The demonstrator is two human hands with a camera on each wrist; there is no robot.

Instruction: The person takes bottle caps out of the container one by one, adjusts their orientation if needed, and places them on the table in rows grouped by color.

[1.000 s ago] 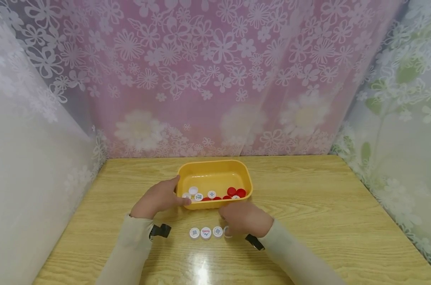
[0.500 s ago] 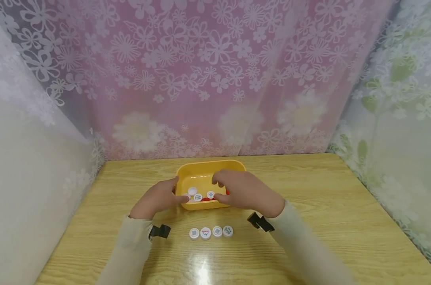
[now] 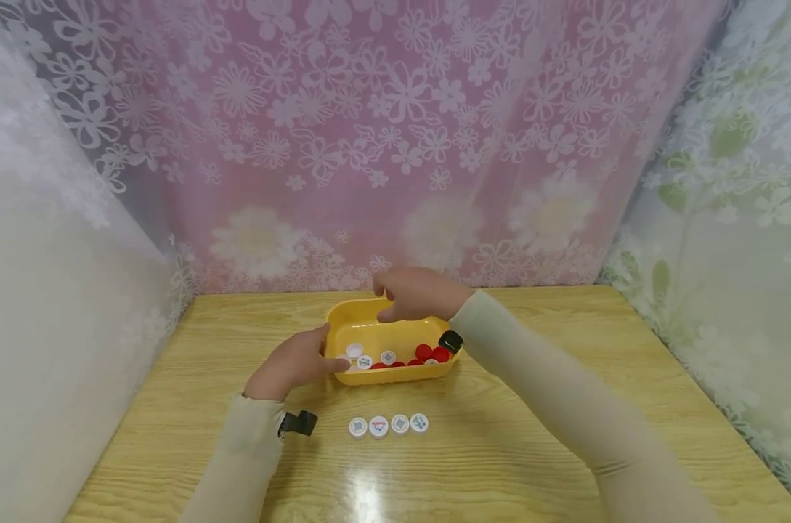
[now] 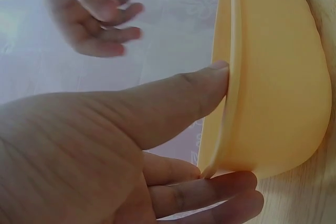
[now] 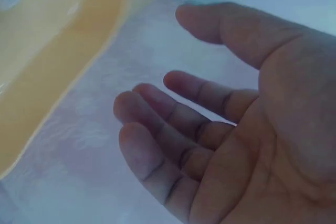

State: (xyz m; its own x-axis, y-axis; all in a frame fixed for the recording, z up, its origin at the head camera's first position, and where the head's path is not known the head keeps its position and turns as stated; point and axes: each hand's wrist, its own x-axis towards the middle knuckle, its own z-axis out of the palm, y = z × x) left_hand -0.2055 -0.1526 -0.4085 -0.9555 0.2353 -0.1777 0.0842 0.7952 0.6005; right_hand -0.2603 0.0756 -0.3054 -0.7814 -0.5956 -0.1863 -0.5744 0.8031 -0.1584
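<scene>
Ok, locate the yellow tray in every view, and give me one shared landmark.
Head: yellow tray below centre, the left hand holding its left end.
Left wrist: right side, running off the top edge.
Right wrist: upper left, cut off by the frame.
Shared landmark: the right hand, near centre in head, upper left in left wrist, right side in right wrist.

Yellow tray [image 3: 395,377], red caps [image 3: 424,352] and white caps [image 3: 388,357] inside, four white discs [image 3: 378,426] in front.

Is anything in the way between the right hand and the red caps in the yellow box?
Nothing that I can see. The right hand is raised near the far side of the open-topped yellow box, and the red caps lie inside by its front wall.
</scene>
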